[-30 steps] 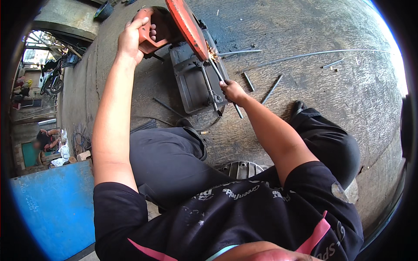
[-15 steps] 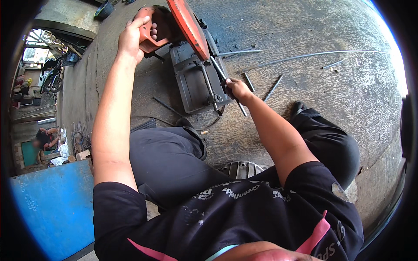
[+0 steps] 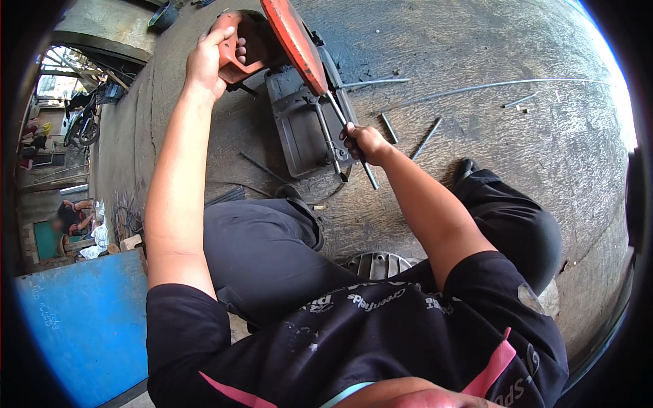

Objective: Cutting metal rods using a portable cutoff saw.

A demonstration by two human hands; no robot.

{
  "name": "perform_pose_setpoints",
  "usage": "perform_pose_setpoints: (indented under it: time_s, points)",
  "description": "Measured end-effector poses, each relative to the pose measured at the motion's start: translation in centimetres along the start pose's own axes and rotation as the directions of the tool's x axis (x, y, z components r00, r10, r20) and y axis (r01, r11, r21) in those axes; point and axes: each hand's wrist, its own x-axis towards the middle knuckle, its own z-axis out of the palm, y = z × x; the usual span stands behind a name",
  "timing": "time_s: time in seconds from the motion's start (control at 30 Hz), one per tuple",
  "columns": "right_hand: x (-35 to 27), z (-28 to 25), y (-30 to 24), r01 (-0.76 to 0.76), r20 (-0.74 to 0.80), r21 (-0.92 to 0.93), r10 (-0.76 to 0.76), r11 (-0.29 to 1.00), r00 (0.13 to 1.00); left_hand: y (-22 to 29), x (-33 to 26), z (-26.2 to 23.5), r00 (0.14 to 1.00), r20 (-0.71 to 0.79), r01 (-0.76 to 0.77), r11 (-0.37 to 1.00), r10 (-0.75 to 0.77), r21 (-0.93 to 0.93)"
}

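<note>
Upper left, the left hand [image 3: 206,62] is wrapped around the orange handle [image 3: 235,73] of a cut-off saw [image 3: 301,139]; near centre, the right hand [image 3: 368,144] grips a slender metal rod [image 3: 335,107], upper end at the red guard's [image 3: 294,47] lower tip.

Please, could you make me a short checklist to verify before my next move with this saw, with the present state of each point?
1. Left hand closed on the red, loop-shaped saw handle: ok.
2. Right hand gripping the thin, straight grey metal rod: ok.
3. Gloves worn: not ok, both hands are bare.
4. Cutting disc at rest: cannot tell, it is hidden by the long red metal guard.
5. Floor beside the grey metal saw base free of loose pieces: not ok, short grey metal pieces lie to its right.
6. Eye protection worn: cannot tell, out of view.
</note>
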Motion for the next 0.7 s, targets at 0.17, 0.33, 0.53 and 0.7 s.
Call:
perform_pose_setpoints:
  time_s: [0.17, 0.33, 0.53, 0.7]
  points:
    - [0.5, -0.9, -0.1, -0.002, -0.014, -0.041, 0.001, 0.999, 1.0, 0.0, 0.1, 0.0, 1.0, 0.012, 0.0, 1.0, -0.001, 0.005]
    - [1.2, -0.6, 0.1, 0.076, -0.27, -0.536, -0.256, 0.841, 0.928, 0.1, 0.0, -0.1, 1.0, 0.01, 0.005, 1.0, -0.005, 0.007]
    - [1.2, 0.5, 0.6, 0.077, -0.348, -0.767, -0.515, 0.637, 0.783, 0.2, -0.1, 0.5, 1.0, -0.01, -0.004, 1.0, 0.004, -0.004]
    - [0.4, 1.7, -0.2, -0.063, -0.384, -0.818, -0.461, 0.572, 0.8, 0.1, 0.0, 0.0, 1.0, -0.008, -0.01, 1.0, 0.01, -0.002]
